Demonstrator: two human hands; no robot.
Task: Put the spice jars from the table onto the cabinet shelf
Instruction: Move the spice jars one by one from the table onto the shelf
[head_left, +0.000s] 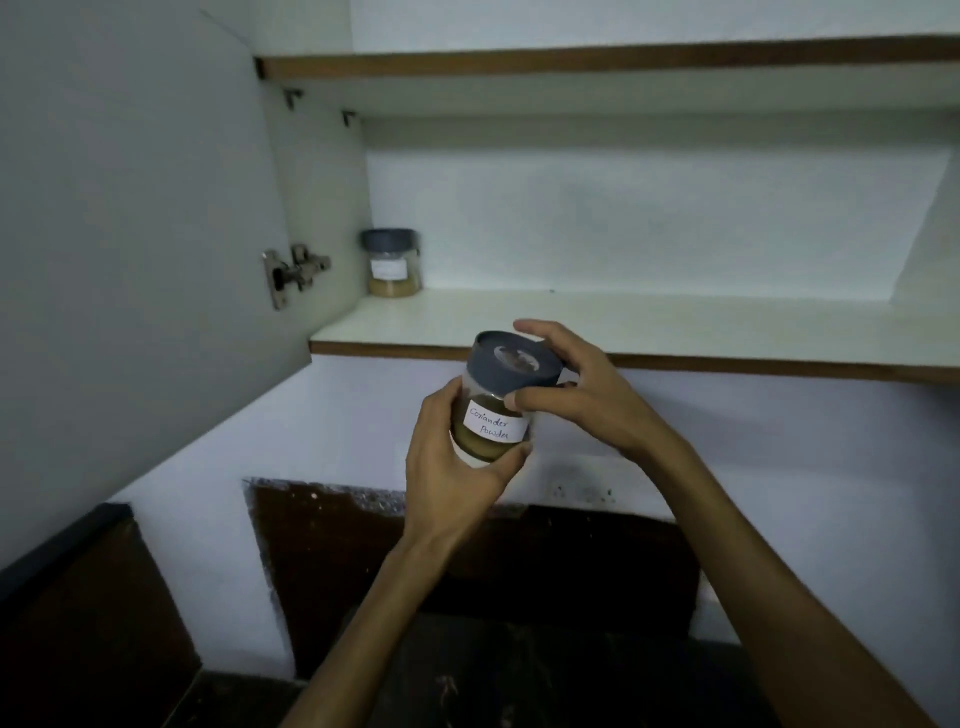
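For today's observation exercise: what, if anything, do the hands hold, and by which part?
Both hold the coriander powder jar: the left hand cups its lower body, the right hand grips around the grey lid.

Home kitchen: open wall cabinet (571, 322), labelled spice jar (393, 262) inside.

We note a white cabinet interior (649, 234) with an upper board (623, 60) edged in brown. The cabinet door (130, 208) stands open at the left, pale grey, carrying a metal hinge (293, 273) on its inner face; two small dark brackets (293, 97) sit under the upper board. Below the cabinet we record a white wall (337, 415) with a dark brown recess (467, 545) whose upper edge is ragged. A dark panel (88, 623) lies at lower left. Lighting is dim and cool overall.
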